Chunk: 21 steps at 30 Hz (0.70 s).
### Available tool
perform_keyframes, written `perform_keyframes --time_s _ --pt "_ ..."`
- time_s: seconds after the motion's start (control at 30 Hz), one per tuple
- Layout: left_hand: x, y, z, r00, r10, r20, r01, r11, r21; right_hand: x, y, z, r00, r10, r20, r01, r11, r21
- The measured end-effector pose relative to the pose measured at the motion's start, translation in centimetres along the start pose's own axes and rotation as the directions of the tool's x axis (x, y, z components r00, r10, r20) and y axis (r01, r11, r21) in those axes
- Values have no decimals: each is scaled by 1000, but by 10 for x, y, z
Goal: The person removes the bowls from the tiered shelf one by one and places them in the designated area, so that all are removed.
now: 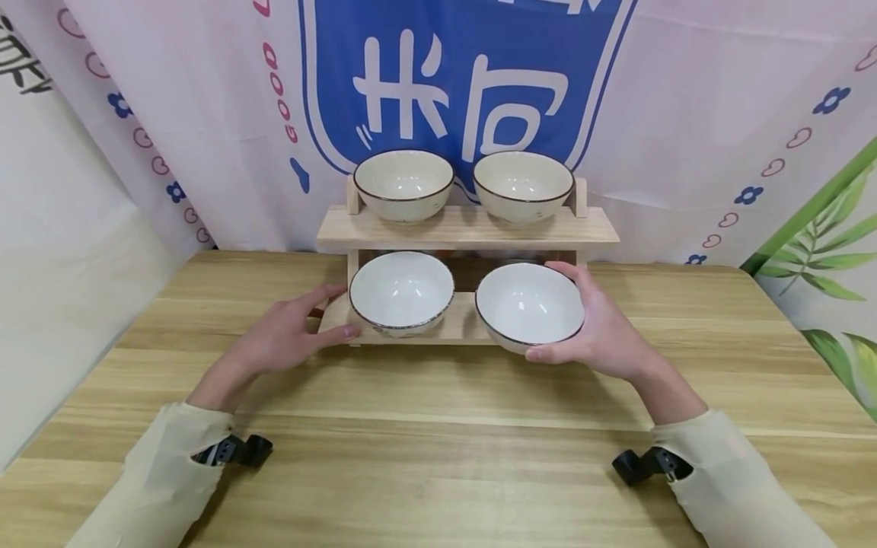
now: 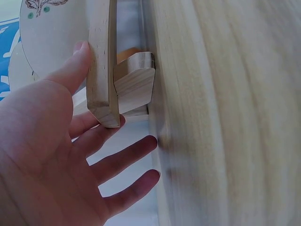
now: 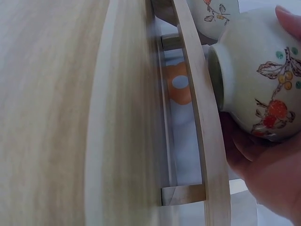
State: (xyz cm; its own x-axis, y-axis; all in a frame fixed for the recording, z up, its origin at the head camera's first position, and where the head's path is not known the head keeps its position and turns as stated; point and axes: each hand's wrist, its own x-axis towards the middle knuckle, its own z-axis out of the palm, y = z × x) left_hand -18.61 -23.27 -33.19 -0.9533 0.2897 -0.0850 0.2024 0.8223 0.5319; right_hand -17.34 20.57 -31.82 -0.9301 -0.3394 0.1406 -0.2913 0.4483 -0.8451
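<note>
A two-tier wooden rack (image 1: pixel 473 227) bears several pale bowls with dark rims. My right hand (image 1: pixel 603 335) grips the lower right bowl (image 1: pixel 530 304), thumb at the near rim and fingers round its far right side. Its foot is right at the lower board (image 3: pixel 209 127) in the right wrist view, where a berry-and-leaf pattern shows on its wall. My left hand (image 1: pixel 288 331) holds the left end of the lower board, thumb above and fingers spread at its side and below. Beside the left thumb stands the lower left bowl (image 1: pixel 402 291).
Two cream bowls, one left (image 1: pixel 404 183) and one right (image 1: pixel 524 183), stand on the upper tier. Behind the rack hangs a printed curtain (image 1: pixel 233 114). The rack stands toward the back of a wood-grain table (image 1: pixel 438 457).
</note>
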Motion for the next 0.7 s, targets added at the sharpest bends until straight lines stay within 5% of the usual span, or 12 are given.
perform_keyframes --time_s 0.7 --pt "1 -1 0 1000 -4 0 4 1000 -6 -3 1 -2 984 -97 148 97 995 7"
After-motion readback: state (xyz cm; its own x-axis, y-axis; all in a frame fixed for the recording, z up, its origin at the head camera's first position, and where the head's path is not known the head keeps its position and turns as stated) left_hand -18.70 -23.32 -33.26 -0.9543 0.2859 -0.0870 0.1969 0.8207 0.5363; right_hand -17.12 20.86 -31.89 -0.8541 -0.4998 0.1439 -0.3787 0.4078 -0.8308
